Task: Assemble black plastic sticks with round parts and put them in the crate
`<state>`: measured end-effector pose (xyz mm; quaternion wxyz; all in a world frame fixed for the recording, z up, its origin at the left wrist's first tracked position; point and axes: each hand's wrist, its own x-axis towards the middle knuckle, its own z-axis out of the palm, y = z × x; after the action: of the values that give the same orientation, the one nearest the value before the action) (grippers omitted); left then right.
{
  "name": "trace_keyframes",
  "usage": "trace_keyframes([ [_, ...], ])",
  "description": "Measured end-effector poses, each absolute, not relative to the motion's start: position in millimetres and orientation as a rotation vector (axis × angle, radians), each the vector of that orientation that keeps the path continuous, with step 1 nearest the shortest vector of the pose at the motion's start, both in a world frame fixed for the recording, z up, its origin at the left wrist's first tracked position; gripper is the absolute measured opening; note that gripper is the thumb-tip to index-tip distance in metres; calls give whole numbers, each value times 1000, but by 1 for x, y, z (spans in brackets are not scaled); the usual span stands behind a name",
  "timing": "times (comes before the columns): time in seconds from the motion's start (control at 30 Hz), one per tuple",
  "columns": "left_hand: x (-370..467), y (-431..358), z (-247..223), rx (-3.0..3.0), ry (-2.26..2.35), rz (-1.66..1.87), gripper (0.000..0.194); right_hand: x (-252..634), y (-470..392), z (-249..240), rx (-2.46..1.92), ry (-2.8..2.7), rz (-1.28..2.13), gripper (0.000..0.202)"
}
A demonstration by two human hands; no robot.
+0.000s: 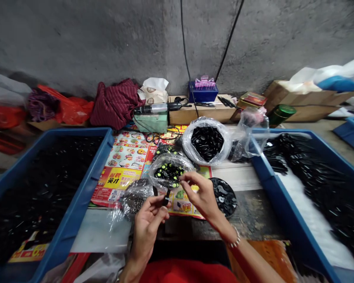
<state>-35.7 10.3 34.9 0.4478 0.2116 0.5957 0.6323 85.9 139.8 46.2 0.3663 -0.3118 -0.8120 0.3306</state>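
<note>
The landmark is the open clear bag of green-tipped pieces, on the surface. Just on the near side of that bag, the left hand pinches a small black part upright between thumb and fingers, the other fingers loosely curled. The right hand is at the bag's near right edge, thumb and forefinger bent almost together; whether anything sits between them I cannot tell.

A printed flyer spreads under the bag and off to its left. A clear bag of small metal pieces lies near left of it, and a round dish of flat black pieces lies to its right, beyond the right wrist. A larger bag of black pieces stands behind it to the right. Well to its left is a blue tray of dark parts; well to its right, a second blue tray holds black parts. Behind it, a corded tool rests on a green box.
</note>
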Motion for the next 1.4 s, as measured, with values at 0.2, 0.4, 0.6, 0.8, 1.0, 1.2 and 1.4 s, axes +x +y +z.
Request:
trace_keyframes([
  [0.2, -23, 18, 30, 509, 1441, 1623, 27, 106, 66, 43, -843, -1780, 1332, 11],
  [0.4, -14, 19, 30, 503, 1439, 1604, 25, 94, 29, 33, -878, -1612, 1439, 9],
  [0.6, -15, 16, 34, 520, 1495, 1580, 25, 91, 23, 21, -908, -1406, 1683, 14],
  [0.8, -15, 16, 28, 633, 1546, 1545, 22, 92, 29, 22, -859, -1462, 1705, 8],
  [1.0, -15, 15, 30, 668, 1538, 1500, 21, 97, 31, 34, -879, -1548, 1673, 16],
  [1.2, -13, 13, 30, 648, 1488, 1485, 20, 126, 52, 20, -947, -1391, 1782, 22],
  [1.4, -7, 10, 31, 737, 1375, 1400, 16, 141, 63, 10, -1062, -1198, 1795, 26],
])
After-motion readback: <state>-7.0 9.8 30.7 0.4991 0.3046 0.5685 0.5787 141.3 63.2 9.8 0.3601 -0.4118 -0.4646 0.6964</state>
